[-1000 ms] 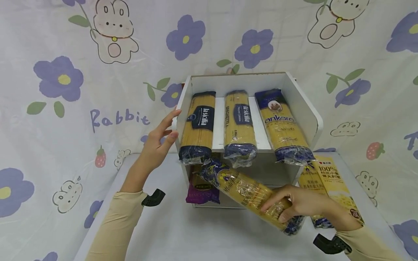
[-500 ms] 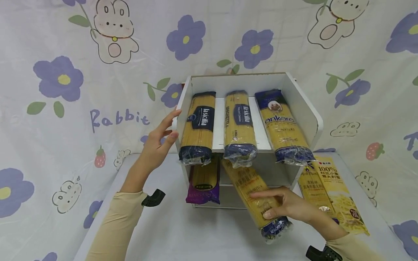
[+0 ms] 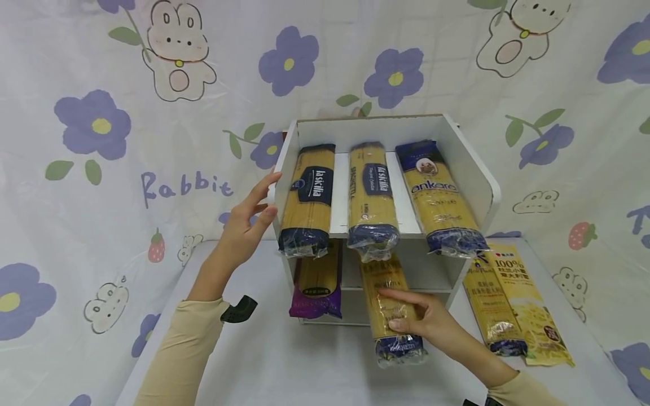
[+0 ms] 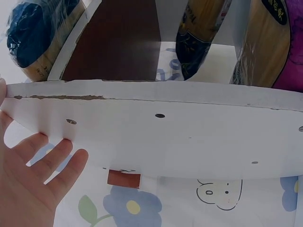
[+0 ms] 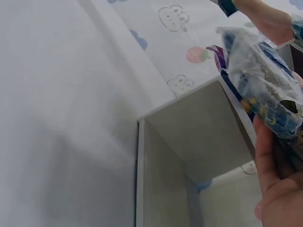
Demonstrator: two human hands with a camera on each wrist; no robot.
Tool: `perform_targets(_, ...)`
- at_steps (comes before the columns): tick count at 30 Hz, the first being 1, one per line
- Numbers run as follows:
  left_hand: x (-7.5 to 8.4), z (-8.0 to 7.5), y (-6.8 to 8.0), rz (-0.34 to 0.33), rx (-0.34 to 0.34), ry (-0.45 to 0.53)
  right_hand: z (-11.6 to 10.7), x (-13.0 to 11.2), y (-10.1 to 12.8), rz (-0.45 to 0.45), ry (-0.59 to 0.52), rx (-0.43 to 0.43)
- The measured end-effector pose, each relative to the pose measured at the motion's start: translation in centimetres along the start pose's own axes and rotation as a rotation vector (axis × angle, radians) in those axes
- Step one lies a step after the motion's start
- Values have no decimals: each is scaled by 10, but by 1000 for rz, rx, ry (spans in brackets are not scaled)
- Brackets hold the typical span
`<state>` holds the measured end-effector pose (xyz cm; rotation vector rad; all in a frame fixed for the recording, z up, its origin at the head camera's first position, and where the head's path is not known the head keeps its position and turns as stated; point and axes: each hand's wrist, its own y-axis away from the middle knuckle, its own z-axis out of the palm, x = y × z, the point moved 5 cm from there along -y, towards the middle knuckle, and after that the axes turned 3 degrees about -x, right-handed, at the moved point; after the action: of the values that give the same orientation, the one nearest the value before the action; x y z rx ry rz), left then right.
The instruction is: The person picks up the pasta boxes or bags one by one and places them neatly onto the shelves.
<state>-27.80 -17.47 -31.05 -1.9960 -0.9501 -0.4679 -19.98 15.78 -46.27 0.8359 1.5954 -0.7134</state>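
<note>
My right hand point(image 3: 431, 324) grips the lower part of a yellow pack of spaghetti point(image 3: 384, 309) with a blue end, thumb and fingers on its sides. The pack's far end is hidden under the upper shelf, in the middle tier of a white shelf rack point(image 3: 339, 217). In the right wrist view its clear crinkled wrapper point(image 5: 258, 71) shows close above my fingers. My left hand point(image 3: 240, 231) rests its fingertips against the rack's left side panel point(image 4: 189, 137); those fingers are spread and fairly straight in the left wrist view.
On the top tier lie three pasta packs: a la sicilia pack point(image 3: 310, 197), a second la sicilia pack point(image 3: 373, 197) and an ankara pack point(image 3: 439, 197). A purple-ended pack point(image 3: 317, 287) sits lower left. Two yellow packs point(image 3: 492, 304) point(image 3: 533, 316) lie on the table at right.
My right hand has swung the spaghetti pack from a slant to nearly straight, and its far end has gone under the upper shelf. My left hand stays at the side panel.
</note>
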Motion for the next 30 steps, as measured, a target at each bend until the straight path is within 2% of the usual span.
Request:
perform_targets(5,0,0,1,-6,1,-6,2,4,0,16,30,67)
perform_targets(15,1,1,1,0,2,4,9,7,0,77,7,89)
perform_targets(20,-2,1,1,-14,-2,3,15,7,-1,95,-52,83)
perform_targets(24,-2,0,2,-7,4,1,19,6,0,46,-47,14)
perform_targets(27,-2,0,1,9,6,2,21,4,2,-5,-27,-84)
perform_targets(30,-2,0,1,20,5,3,22,3,5,-5,53,-136)
